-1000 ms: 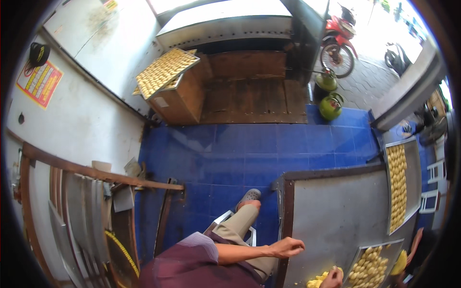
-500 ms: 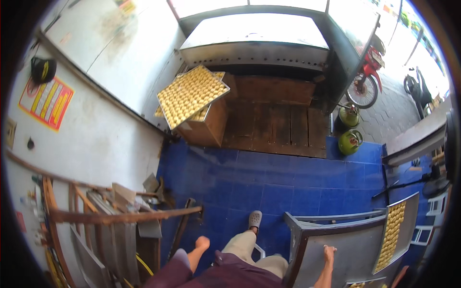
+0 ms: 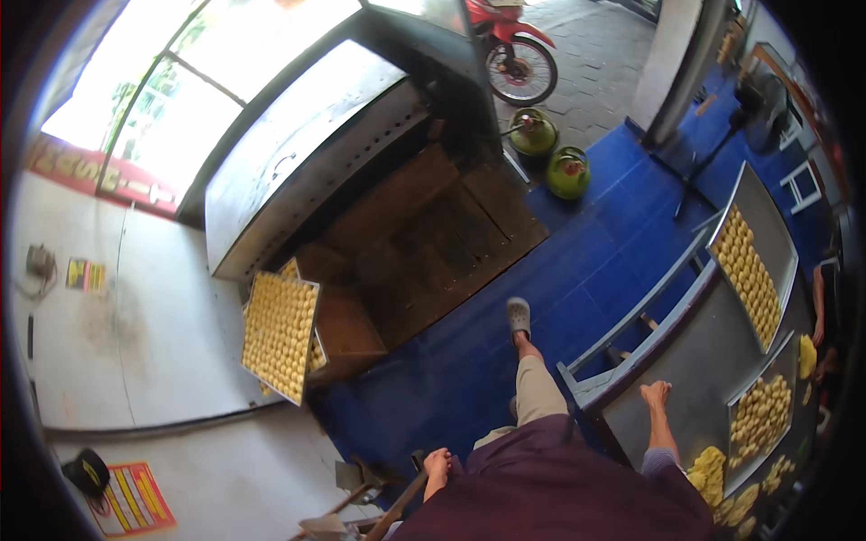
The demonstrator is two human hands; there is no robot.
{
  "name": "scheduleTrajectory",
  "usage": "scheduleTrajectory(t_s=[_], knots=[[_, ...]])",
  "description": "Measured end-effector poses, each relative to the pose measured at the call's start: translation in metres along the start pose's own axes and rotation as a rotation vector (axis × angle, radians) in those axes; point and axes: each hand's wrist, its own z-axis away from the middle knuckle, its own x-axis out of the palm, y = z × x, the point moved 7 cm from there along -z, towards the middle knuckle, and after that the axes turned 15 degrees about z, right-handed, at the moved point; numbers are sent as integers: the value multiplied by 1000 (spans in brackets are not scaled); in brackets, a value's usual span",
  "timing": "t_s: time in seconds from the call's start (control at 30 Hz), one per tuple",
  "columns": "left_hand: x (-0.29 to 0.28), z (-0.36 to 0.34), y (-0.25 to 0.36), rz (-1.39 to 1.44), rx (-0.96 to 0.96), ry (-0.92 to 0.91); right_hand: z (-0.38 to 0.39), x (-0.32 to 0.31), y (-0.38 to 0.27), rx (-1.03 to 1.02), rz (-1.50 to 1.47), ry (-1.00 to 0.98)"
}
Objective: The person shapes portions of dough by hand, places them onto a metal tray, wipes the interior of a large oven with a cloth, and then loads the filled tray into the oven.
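Observation:
My left hand (image 3: 437,466) hangs low beside my dark maroon apron, its fingers curled closed; whatever it may hold is too small to make out. My right hand (image 3: 656,394) is over the grey metal table (image 3: 658,352), fingers loosely bent and apart, holding nothing visible. To its right lies a tray of small yellow dough balls (image 3: 758,415), with yellow dough lumps (image 3: 708,473) nearer me. Farther along the table is a long tray of neatly rowed balls (image 3: 749,275).
Filled trays (image 3: 280,334) rest on a wooden box left of a metal oven (image 3: 298,153). Two green gas cylinders (image 3: 566,176), a red motorbike (image 3: 519,59), a fan (image 3: 758,113) and white stools (image 3: 798,189) stand beyond. A co-worker's arm (image 3: 818,307) shows at right. Blue tiles (image 3: 433,388) cover the floor.
My body and view have shifted, with a foot stepped forward toward the oven. My left arm has dropped from across my body to my side; my right hand has moved away from the dough.

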Motion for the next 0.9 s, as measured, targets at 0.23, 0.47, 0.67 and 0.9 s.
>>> scheduleTrajectory(t_s=[0.23,0.47,0.67,0.9], knots=[[112,-54,219,32,-6,-6,-3,12,10,407,-143,98],[286,-71,406,25,170,-201,-12,-68,-117,214,-143,600],[442,-78,506,-250,322,-471,-87,-139,-300,256,-594,152],[624,-157,544,-942,536,-652,-248,-116,-485,66,-695,147]])
